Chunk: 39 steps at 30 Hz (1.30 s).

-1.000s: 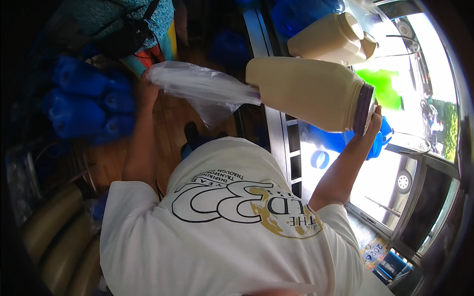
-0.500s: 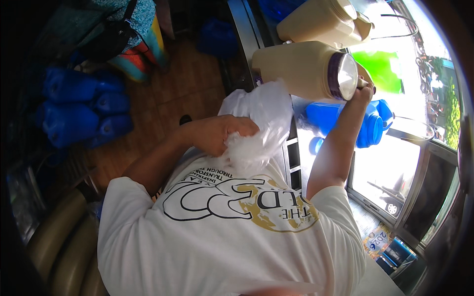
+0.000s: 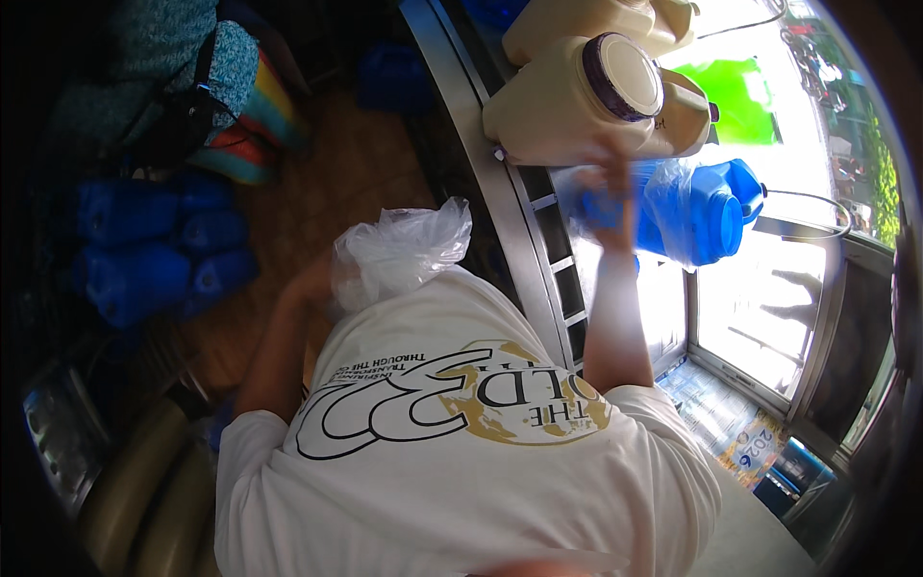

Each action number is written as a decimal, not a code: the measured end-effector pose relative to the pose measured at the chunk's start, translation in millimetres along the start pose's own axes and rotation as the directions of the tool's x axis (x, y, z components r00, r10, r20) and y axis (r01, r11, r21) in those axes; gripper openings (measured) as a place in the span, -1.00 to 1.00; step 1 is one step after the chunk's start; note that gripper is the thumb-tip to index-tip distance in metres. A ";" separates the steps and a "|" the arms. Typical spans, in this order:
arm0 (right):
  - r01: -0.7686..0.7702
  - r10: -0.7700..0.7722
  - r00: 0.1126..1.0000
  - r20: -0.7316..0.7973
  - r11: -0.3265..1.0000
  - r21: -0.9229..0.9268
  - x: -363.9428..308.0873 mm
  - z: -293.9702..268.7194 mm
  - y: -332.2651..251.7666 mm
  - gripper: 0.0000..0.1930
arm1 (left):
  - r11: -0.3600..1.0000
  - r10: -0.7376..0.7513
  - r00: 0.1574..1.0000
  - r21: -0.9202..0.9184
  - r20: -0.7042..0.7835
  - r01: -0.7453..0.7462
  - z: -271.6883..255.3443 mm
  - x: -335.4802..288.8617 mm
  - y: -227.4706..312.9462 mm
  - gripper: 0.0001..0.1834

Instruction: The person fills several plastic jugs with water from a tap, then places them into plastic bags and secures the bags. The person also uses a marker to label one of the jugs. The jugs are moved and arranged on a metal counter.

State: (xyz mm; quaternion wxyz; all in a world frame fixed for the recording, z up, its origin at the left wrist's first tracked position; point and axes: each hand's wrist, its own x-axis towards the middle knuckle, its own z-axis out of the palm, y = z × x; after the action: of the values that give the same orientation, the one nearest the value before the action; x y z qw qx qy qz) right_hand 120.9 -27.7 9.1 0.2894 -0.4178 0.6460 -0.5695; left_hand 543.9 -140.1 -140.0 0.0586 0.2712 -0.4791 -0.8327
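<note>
A crumpled clear plastic bag [image 3: 409, 245] hangs in front of my shirt. My left hand [image 3: 322, 282] is closed on it, the fingers partly hidden behind the plastic. On the counter at the right is a large cream plastic jug [image 3: 548, 111] with a dark-rimmed, pale round lid [image 3: 630, 77]. My right hand [image 3: 611, 202] is just below the jug, beside a blue plastic jug [image 3: 716, 226] partly covered by clear plastic. That hand is smeared by motion, so its fingers and any contact are unclear.
A second cream jug [image 3: 606, 24] stands farther back on the metal-edged counter [image 3: 481, 159]. Bright window panes [image 3: 755, 308] border the right. Several blue jugs [image 3: 139, 279] sit on the floor at left, near another person in patterned clothes [image 3: 236, 67].
My right hand has left the cream jug's handle and moved down and left. The jug's lid now faces more upward. My left hand and the bag have shifted left.
</note>
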 end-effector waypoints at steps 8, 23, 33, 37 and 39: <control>-0.335 0.296 0.824 0.483 0.942 -0.006 -49.0 208.1 58.3 -0.65 | 0.910 0.316 0.942 0.318 -0.114 -0.267 -54.9 2.8 31.6 -0.37; -0.711 0.272 0.411 0.870 0.693 0.119 -95.0 470.0 -15.4 -0.29 | 0.905 0.263 0.769 -0.128 -0.582 -0.406 -135.6 -224.9 -8.5 -0.37; -0.536 0.375 0.154 0.914 0.809 -0.242 -110.9 542.3 -77.7 -0.34 | 0.812 0.191 0.957 -0.514 -0.218 -0.279 -202.1 -316.2 -0.2 -0.16; -0.171 0.400 0.477 0.782 0.916 -0.364 -76.3 568.5 -79.9 -0.43 | 0.907 0.115 0.759 -0.243 -0.641 -0.343 -216.1 -341.9 11.9 -0.01; -0.033 0.374 0.559 0.740 0.902 -0.431 -61.0 583.9 -67.7 -0.47 | 0.848 0.172 0.702 -0.258 -0.692 -0.463 -202.5 -330.4 21.1 0.03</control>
State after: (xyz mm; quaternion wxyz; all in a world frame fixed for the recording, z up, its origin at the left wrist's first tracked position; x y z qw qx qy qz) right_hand 660.8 -263.2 -38.3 0.5321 -0.5972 0.5821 -0.1464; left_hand 922.8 -188.5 -71.5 0.4217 0.4325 -0.2818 -0.7455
